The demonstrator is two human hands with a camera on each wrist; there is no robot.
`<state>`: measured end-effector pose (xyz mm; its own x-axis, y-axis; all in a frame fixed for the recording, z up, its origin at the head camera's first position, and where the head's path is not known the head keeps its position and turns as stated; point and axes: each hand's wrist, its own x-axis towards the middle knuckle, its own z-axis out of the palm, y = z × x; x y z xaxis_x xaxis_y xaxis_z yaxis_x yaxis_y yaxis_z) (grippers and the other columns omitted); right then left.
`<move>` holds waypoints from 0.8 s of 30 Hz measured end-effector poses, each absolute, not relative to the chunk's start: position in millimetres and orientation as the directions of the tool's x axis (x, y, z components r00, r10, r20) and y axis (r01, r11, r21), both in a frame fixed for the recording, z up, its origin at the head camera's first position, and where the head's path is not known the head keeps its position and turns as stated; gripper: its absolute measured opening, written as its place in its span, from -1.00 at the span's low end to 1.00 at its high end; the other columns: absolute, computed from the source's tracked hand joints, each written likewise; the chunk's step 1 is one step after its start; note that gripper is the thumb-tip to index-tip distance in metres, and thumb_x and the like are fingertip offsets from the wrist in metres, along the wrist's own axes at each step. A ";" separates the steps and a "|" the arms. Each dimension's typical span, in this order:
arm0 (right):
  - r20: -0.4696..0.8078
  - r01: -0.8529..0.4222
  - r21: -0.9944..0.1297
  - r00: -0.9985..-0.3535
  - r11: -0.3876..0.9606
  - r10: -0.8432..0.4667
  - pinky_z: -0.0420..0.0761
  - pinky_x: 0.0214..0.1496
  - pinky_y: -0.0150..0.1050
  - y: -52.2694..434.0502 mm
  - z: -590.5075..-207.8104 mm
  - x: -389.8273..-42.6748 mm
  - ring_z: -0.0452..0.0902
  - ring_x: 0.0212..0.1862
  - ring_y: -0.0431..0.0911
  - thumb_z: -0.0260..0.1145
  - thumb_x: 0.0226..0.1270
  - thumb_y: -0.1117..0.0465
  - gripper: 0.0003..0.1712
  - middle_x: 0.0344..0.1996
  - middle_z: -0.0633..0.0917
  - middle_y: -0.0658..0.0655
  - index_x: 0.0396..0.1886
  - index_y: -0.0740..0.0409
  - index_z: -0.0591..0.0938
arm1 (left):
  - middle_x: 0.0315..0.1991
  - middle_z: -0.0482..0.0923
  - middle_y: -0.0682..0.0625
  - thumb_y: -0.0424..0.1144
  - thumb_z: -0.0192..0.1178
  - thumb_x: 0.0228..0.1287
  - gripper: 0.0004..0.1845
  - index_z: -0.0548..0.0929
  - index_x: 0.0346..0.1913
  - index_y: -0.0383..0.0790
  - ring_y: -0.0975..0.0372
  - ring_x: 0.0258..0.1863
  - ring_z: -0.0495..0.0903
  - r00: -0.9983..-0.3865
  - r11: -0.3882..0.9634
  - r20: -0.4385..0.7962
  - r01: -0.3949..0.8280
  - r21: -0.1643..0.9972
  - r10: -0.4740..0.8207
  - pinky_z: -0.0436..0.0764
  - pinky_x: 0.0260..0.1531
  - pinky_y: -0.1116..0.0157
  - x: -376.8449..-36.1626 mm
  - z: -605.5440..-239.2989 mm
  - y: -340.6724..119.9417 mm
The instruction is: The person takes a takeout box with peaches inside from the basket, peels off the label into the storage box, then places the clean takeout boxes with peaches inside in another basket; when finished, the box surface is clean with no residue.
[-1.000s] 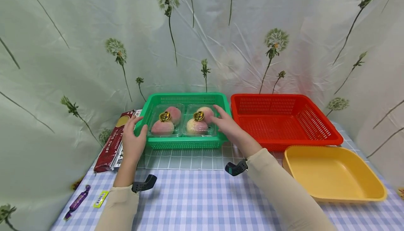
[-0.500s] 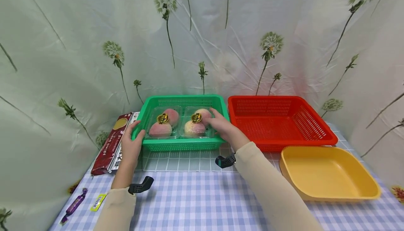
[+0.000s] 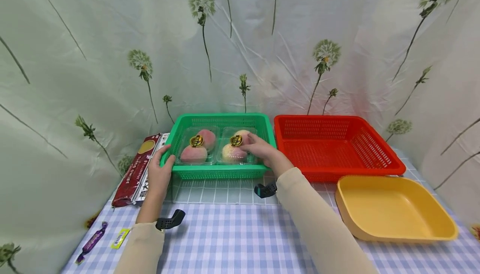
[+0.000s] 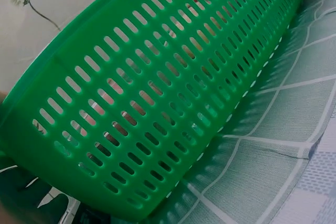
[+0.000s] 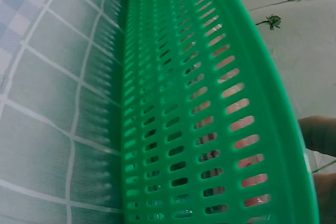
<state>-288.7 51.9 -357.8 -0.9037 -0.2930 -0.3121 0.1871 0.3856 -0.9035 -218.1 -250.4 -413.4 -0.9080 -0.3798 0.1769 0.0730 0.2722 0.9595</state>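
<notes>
Both hands at the green basket; two fruit packs inside

Left hand [image 3: 159, 172]: at the front left corner of the green basket [image 3: 221, 173], thumb and fingers set wide apart about the rim. Firmness of contact cannot be judged.

Right hand [image 3: 266, 151]: reaches in over the basket's right side, fingers above the right-hand pack [image 3: 229, 156] and covering part of its right edge. A gap shows between thumb and fingers in the right wrist view; whether they pinch the pack, I cannot tell.

Contents: two clear packs lie side by side in the basket, the left-hand pack [image 3: 194, 154] near the left wall. Each holds two pink-and-cream, peach-like fruits under a round black-and-gold label.

Surroundings: red basket [image 3: 318, 145] just right of the green one; yellow tray [image 3: 397, 207] in front of it. Dark red spaghetti packet [image 3: 135, 174] to the left, lying slantwise. Nearer the person, at left: purple-wrapped sweet [image 3: 91, 240] and small yellow packet [image 3: 120, 238], apart, on blue-and-white checked cloth [image 3: 221, 236]. Dandelion-print curtain [image 3: 240, 36] behind.
</notes>
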 end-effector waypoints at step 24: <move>-0.230 0.139 -0.925 -0.946 0.355 -0.228 0.40 0.37 0.20 48.4 -353.9 -283.3 0.09 0.49 0.13 0.18 0.51 0.13 -0.45 0.52 0.03 0.15 0.42 -0.38 0.41 | 0.48 0.27 -0.11 -0.19 0.07 0.48 -0.53 0.44 0.40 -0.09 -0.01 0.44 0.27 -0.907 0.282 0.177 0.068 0.957 -0.382 0.30 0.43 -0.11 -217.3 -415.5 -250.1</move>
